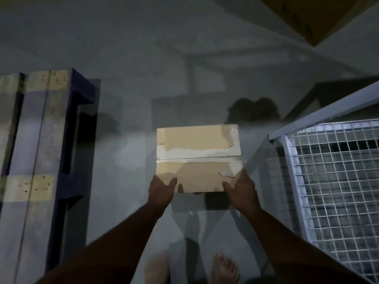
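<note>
A taped cardboard box (196, 156) with closed flaps and torn patches of tape is held out in front of me above the grey floor. My left hand (161, 191) grips its near left corner, thumb on top. My right hand (240, 190) grips its near right corner, thumb on the top flap. The fingers of both hands are hidden under the box. Both forearms reach forward from the bottom of the view.
A wooden pallet with blue blocks (41, 160) lies on the floor at the left. A white wire-mesh cage (332, 177) stands at the right. A bare foot (224, 267) shows below the box. A cardboard edge (320, 15) juts in at top right.
</note>
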{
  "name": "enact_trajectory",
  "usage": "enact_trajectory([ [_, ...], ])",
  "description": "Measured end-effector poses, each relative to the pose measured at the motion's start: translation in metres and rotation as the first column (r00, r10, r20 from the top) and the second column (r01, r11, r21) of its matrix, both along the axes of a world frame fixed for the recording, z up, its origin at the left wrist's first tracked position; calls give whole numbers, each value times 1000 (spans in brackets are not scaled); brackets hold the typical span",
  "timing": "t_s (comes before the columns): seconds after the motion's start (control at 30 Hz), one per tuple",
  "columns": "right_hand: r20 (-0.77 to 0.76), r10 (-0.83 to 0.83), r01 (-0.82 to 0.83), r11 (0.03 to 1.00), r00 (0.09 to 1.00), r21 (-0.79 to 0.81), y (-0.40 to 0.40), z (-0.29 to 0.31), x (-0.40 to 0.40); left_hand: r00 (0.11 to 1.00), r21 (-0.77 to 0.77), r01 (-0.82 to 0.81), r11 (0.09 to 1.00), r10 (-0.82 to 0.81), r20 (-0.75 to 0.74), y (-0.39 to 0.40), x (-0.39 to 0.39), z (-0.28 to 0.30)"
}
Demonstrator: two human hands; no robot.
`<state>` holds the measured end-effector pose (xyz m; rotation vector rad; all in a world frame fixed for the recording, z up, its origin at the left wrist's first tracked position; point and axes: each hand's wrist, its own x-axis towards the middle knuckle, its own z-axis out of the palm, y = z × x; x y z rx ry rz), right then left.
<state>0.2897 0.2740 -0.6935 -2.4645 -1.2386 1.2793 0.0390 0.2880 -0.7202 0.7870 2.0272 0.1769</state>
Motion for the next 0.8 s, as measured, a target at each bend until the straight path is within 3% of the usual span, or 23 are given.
enact_trajectory([
  [0.27,-38,-16,18,998,999,64,11,48,-3,996,48,-59,997,55,65,13,-8,46],
  [0.53,-130,-252,279,922,959,270,42,184,9,991,314,-113,943,86,99,55,20,217],
  [0.8,-117,-317,331,797,941,505,36,388,9,969,522,-236,819,156,194,52,40,405],
])
